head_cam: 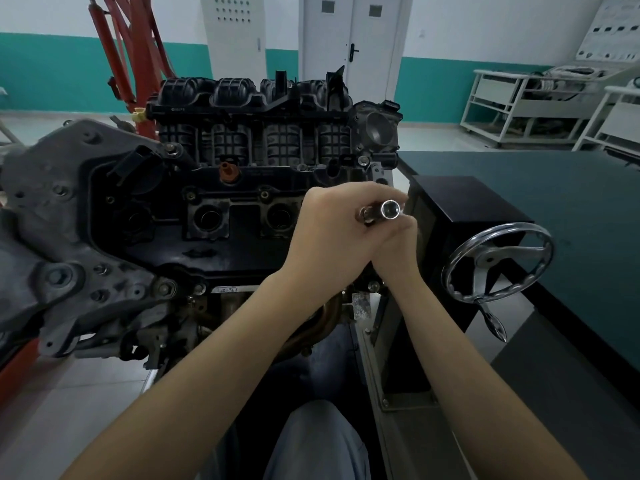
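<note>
A car engine (221, 188) stands on a stand in front of me, its black valve cover (242, 233) facing up with open round plug wells. Above the cover's right end both my hands meet around a shiny chrome socket tool (389, 210), whose open end points toward me. My left hand (329, 233) wraps over the tool's shaft from the left. My right hand (398, 247) grips it from below, partly hidden behind the left hand. The rest of the tool is covered by my fingers.
A chrome handwheel (498, 261) with a crank handle sits on the black stand box (460, 202) to the right. A dark green table (554, 195) lies beyond it. A red hoist (135, 57) stands at the back left, white racks (526, 105) at the back right.
</note>
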The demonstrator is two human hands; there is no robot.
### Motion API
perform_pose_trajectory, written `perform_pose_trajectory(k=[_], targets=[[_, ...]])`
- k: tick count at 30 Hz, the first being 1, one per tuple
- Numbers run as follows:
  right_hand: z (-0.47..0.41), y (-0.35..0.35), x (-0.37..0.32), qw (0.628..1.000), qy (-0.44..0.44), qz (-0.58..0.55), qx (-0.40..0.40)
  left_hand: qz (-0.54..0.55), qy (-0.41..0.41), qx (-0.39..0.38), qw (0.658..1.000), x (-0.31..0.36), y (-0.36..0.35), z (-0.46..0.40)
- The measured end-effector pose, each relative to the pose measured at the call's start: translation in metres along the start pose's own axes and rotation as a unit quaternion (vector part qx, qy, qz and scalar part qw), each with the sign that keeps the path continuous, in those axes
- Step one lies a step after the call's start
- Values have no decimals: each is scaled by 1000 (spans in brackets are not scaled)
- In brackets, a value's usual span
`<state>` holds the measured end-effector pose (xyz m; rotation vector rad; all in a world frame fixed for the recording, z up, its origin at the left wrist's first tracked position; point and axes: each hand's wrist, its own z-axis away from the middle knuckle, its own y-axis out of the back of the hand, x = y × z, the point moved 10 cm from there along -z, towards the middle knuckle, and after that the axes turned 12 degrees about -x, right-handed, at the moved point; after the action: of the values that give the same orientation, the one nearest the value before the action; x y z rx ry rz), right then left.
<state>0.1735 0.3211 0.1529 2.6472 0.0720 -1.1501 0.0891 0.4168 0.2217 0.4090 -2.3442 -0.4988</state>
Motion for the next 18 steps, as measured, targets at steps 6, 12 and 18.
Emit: perform_pose_trajectory(k=[6,12,18], targets=[[0,5,0,999,8,46,14,107,15,-83,991,-7,-10,-4],[1,2,-8,1000,19,-1,15,7,14,-9,1000,-3,2,-3],[0,0,-2,1000,-13,-7,7,100,25,-105,989,-6,-15,-4]])
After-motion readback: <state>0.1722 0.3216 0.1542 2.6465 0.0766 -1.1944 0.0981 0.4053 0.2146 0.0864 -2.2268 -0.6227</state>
